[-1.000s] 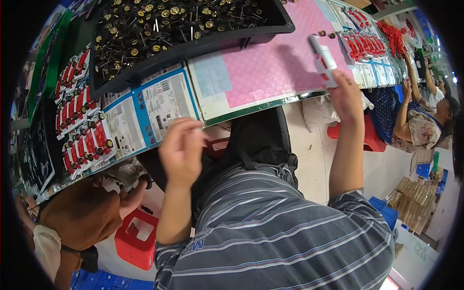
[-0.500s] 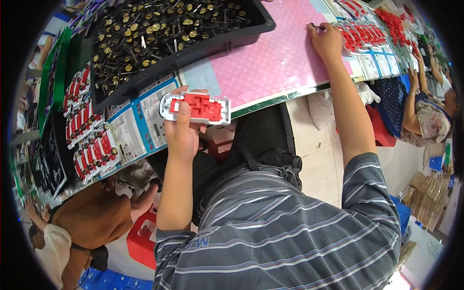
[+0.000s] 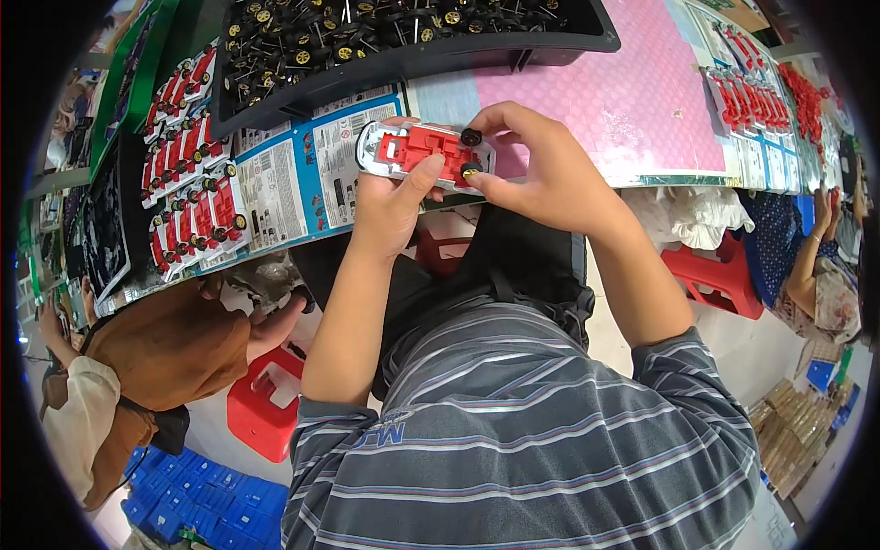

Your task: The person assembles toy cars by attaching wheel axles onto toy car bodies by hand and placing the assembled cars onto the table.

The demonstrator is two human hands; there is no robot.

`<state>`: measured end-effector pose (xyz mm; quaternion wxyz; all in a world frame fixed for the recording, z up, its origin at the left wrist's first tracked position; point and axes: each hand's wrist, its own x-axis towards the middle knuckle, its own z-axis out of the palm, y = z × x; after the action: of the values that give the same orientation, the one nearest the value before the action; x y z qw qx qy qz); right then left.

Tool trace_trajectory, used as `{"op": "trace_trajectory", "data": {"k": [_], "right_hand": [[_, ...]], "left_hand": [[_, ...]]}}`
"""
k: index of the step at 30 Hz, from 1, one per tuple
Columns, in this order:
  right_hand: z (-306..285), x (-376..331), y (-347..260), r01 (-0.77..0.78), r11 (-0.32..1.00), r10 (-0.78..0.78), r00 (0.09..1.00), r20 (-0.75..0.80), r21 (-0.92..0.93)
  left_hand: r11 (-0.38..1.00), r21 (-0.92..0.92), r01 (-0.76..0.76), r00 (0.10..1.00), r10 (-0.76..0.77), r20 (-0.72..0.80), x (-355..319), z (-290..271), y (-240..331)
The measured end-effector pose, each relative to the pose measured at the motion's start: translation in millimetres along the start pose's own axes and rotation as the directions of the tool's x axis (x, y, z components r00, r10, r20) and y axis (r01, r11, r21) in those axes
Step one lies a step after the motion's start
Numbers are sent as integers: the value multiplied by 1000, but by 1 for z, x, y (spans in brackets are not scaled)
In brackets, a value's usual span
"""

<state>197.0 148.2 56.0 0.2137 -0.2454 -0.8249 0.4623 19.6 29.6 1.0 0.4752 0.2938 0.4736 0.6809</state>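
In my left hand (image 3: 390,206) lies a white toy car body (image 3: 371,147), its red underside facing up, with the thumb pressed on the red part. My right hand (image 3: 550,174) pinches a wheel axle (image 3: 471,137) with two black wheels between thumb and fingers. The axle sits across the right end of the car body, one wheel at each side; whether it is seated in the red part I cannot tell. Just beyond the hands stands a black tray (image 3: 513,55) heaped with black wheels with yellow hubs on metal axles.
Rows of red and white toy cars with wheels (image 3: 197,225) lie at the left on printed card sheets (image 3: 275,192). More car bodies (image 3: 747,101) and loose red parts (image 3: 807,101) are at the far right. Pink bubble sheeting (image 3: 632,110) covers the table. Other people sit at both sides.
My right hand has come from the far right of the table to the car body, bringing the wheel axle onto its right end. My left hand still holds the car body.
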Motion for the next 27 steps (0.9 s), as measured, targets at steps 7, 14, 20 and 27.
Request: {"op": "trace_trajectory", "data": {"k": [7, 14, 20, 27], "right_hand": [[8, -2, 3, 39, 999, -39, 999, 10, 8], [-12, 22, -5, 223, 975, -223, 974, -51, -3], [-87, 130, 29, -84, 851, 14, 991, -136, -519], [-93, 165, 56, 28, 827, 79, 983, 165, -561]], "left_hand": [[999, -42, -7, 999, 9, 49, -1, -2, -2], [996, -91, 18, 999, -15, 30, -5, -10, -2], [994, -112, 7, 997, 1, 74, -4, -7, -4], [991, -127, -36, 997, 45, 64, -5, -11, -6]]}}
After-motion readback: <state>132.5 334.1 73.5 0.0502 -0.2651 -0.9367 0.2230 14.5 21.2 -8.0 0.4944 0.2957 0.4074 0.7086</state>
